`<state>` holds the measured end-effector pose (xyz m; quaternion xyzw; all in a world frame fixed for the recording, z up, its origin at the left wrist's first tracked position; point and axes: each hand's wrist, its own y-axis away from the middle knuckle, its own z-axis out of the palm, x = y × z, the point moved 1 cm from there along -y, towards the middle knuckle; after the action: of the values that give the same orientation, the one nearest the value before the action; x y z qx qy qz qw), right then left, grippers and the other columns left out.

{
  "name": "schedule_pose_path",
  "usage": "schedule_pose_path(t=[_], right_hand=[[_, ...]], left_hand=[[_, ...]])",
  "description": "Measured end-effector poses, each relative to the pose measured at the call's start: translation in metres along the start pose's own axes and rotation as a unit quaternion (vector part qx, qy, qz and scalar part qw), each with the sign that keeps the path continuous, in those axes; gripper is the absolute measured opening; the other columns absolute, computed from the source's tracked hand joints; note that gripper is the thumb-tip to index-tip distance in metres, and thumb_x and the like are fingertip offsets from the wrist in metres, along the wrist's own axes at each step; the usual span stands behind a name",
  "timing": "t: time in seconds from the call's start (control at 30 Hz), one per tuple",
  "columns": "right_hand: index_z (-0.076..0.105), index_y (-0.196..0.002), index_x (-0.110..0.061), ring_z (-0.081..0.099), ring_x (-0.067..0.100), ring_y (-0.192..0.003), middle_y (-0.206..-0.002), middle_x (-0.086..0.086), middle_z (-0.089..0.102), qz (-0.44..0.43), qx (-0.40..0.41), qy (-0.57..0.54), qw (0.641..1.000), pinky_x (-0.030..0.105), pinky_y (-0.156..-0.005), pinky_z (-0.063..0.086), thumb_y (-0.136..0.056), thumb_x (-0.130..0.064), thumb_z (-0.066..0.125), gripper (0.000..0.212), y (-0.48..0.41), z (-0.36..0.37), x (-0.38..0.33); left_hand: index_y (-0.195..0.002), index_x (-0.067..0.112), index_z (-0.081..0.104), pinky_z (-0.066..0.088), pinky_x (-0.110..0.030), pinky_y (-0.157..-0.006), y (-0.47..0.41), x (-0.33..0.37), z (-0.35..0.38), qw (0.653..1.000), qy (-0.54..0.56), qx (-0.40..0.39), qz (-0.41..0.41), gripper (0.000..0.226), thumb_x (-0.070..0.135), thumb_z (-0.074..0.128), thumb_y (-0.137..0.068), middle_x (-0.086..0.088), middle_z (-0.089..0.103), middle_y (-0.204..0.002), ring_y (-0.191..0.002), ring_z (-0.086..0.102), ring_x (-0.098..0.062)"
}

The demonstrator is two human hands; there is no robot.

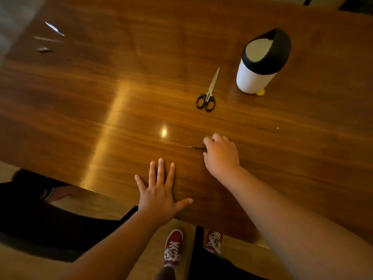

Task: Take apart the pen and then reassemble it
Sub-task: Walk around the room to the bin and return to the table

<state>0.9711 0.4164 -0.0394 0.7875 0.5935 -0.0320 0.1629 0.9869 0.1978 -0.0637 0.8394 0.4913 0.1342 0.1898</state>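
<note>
A person stands at a glossy wooden table, both bare forearms reaching over its near edge. The left hand lies flat on the wood close to that edge, palm down, fingers and thumb spread wide, holding nothing. The right hand is further in on the table, knuckles up and fingers curled down over a thin dark pen. Only the pen's slim tip end sticks out to the left of the fingers, lying on the wood; the rest is hidden under the hand, so whether the fingers actually pinch it or merely cover it cannot be told.

Beyond the right hand, further from the table's near edge, black-handled scissors lie closed with the blades pointing away. Just to their right stands a white canister with a black swing lid, and a small yellow object peeks out at its base. At the table's far left corner lie three small blurred pieces, too smeared to identify. Below the table edge, red sneakers with white laces stand on the floor.
</note>
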Motion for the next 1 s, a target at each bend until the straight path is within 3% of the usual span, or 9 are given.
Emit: schedule_pose_path(t=[0.17, 0.4, 0.57, 0.67, 0.73, 0.8, 0.87, 0.93, 1.0], right_hand=[[0.051, -0.122, -0.021, 0.054, 0.026, -0.11, -0.12, 0.005, 0.056, 0.026, -0.026, -0.003, 0.999, 0.038, -0.084, 0.045, -0.091, -0.017, 0.059, 0.033, -0.005, -0.001, -0.002], [0.053, -0.115, -0.015, 0.063, 0.026, -0.09, -0.106, 0.008, 0.063, 0.074, -0.04, 0.016, 0.996, 0.032, -0.063, 0.041, -0.09, -0.01, 0.055, 0.026, 0.003, 0.0, -0.013], [0.056, -0.107, -0.011, 0.061, 0.025, -0.08, -0.103, 0.008, 0.062, 0.135, -0.082, 0.025, 0.987, 0.033, -0.056, 0.045, -0.09, -0.016, 0.054, 0.018, 0.016, 0.0, -0.017], [0.054, -0.101, -0.013, 0.056, 0.021, -0.072, -0.092, 0.004, 0.06, 0.145, -0.094, 0.022, 0.985, 0.031, -0.051, 0.042, -0.09, -0.021, 0.054, 0.014, 0.031, -0.001, -0.016], [0.052, -0.096, -0.015, 0.055, 0.017, -0.064, -0.078, 0.0, 0.056, 0.151, -0.084, -0.007, 0.985, 0.029, -0.046, 0.039, -0.089, -0.023, 0.054, 0.011, 0.044, -0.003, -0.014], [0.053, -0.092, -0.016, 0.055, 0.017, -0.059, -0.073, 0.0, 0.059, 0.167, -0.068, -0.11, 0.977, 0.029, -0.046, 0.041, -0.089, -0.021, 0.055, 0.006, 0.062, -0.007, -0.014], [0.057, -0.097, -0.017, 0.062, 0.018, -0.063, -0.078, 0.003, 0.066, 0.228, -0.048, -0.304, 0.923, 0.03, -0.051, 0.049, -0.092, -0.015, 0.055, 0.006, 0.084, -0.016, -0.021], [0.06, -0.104, -0.014, 0.065, 0.014, -0.066, -0.084, 0.005, 0.07, 0.299, -0.048, -0.492, 0.816, 0.024, -0.053, 0.053, -0.094, -0.008, 0.053, 0.013, 0.108, -0.027, -0.032], [0.064, -0.103, -0.011, 0.064, 0.014, -0.07, -0.088, 0.007, 0.07, 0.326, -0.065, -0.572, 0.75, 0.025, -0.056, 0.052, -0.096, -0.008, 0.051, 0.015, 0.134, -0.037, -0.045]], left_hand=[[-0.15, 0.029, -0.02, -0.003, -0.072, -0.109, -0.001, -0.001, 0.003, 1.0, -0.001, 0.011, 0.005, 0.112, 0.097, 0.003, -0.064, -0.009, -0.022, -0.161, -0.147, -0.023, -0.033], [-0.15, 0.029, -0.018, -0.004, -0.073, -0.108, -0.003, -0.001, 0.005, 1.0, 0.004, 0.019, 0.009, 0.112, 0.097, 0.004, -0.064, -0.009, -0.019, -0.161, -0.147, -0.022, -0.033], [-0.15, 0.028, -0.018, -0.002, -0.074, -0.107, -0.003, -0.002, 0.003, 1.0, 0.007, 0.027, 0.012, 0.113, 0.097, 0.001, -0.063, -0.01, -0.02, -0.161, -0.147, -0.022, -0.033], [-0.149, 0.029, -0.021, -0.002, -0.074, -0.108, -0.002, -0.002, 0.002, 1.0, 0.01, 0.025, 0.016, 0.112, 0.096, 0.0, -0.062, -0.01, -0.021, -0.161, -0.147, -0.022, -0.034], [-0.149, 0.028, -0.022, 0.0, -0.074, -0.109, -0.001, -0.001, 0.0, 1.0, 0.009, 0.023, 0.018, 0.112, 0.095, 0.002, -0.062, -0.01, -0.022, -0.161, -0.147, -0.021, -0.035], [-0.149, 0.027, -0.021, 0.002, -0.073, -0.11, 0.0, 0.0, -0.003, 1.0, 0.011, 0.014, 0.018, 0.111, 0.093, 0.009, -0.065, -0.01, -0.021, -0.161, -0.148, -0.019, -0.035], [-0.15, 0.026, -0.019, 0.005, -0.071, -0.111, 0.003, 0.0, -0.006, 1.0, 0.012, 0.003, 0.021, 0.106, 0.089, 0.018, -0.072, -0.011, -0.019, -0.162, -0.148, -0.016, -0.036], [-0.151, 0.025, -0.012, 0.01, -0.068, -0.113, 0.012, -0.001, -0.006, 0.999, 0.011, -0.002, 0.038, 0.099, 0.081, 0.028, -0.08, -0.011, -0.015, -0.163, -0.149, -0.011, -0.036], [-0.152, 0.025, -0.005, 0.014, -0.065, -0.115, 0.028, -0.005, -0.003, 0.998, 0.02, -0.006, 0.064, 0.094, 0.073, 0.037, -0.084, -0.011, -0.009, -0.163, -0.15, -0.007, -0.035]])
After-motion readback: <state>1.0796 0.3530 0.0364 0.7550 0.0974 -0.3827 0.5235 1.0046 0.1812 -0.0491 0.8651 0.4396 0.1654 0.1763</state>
